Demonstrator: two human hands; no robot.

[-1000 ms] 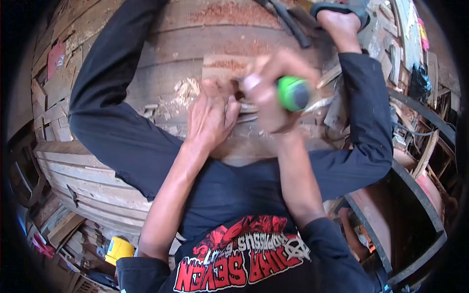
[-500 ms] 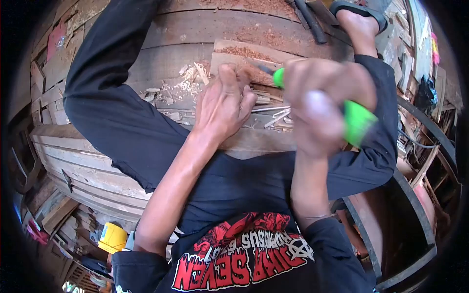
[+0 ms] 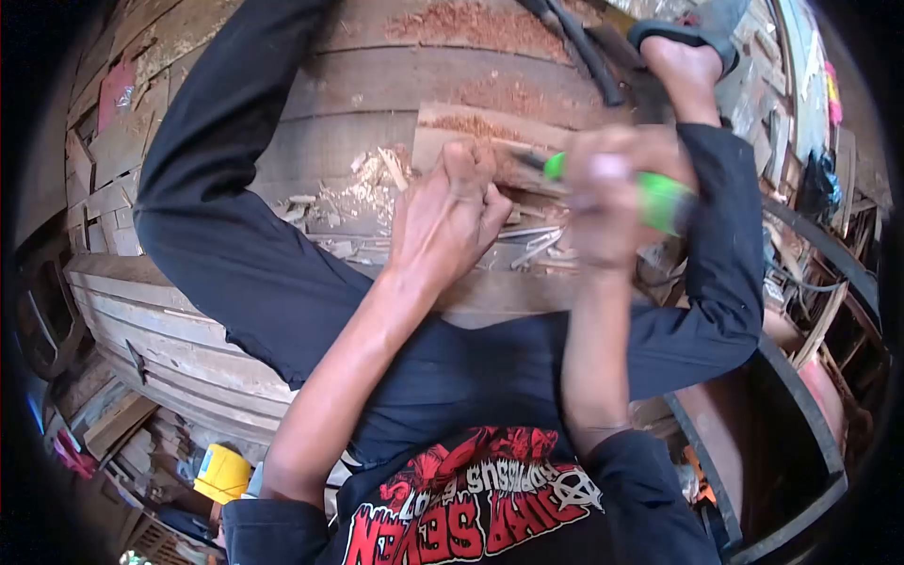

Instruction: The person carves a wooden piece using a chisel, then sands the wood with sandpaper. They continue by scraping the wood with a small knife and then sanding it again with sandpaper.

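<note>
My left hand (image 3: 452, 202) has its fingers curled round a small reddish-brown wooden piece (image 3: 508, 165), which is mostly hidden by the fingers. This piece lies over a flat light-brown board (image 3: 433, 134). In my right hand (image 3: 617, 188), blurred by motion, is a tool with a bright green handle (image 3: 664, 202). The tool's dark shaft (image 3: 530, 160) points left toward the wooden piece, its tip close to my left fingers.
Pale wood shavings (image 3: 372, 188) and splinters (image 3: 541, 240) lie near my hands. Dark bars (image 3: 593, 61) rest at the top, near a sandaled foot (image 3: 683, 61). A yellow container (image 3: 222, 473) stands at lower left. My bent legs flank the work.
The board and my left hand appear slightly lower and further right in view. My right hand's green handle has swung to a flatter angle, still pointing left.
</note>
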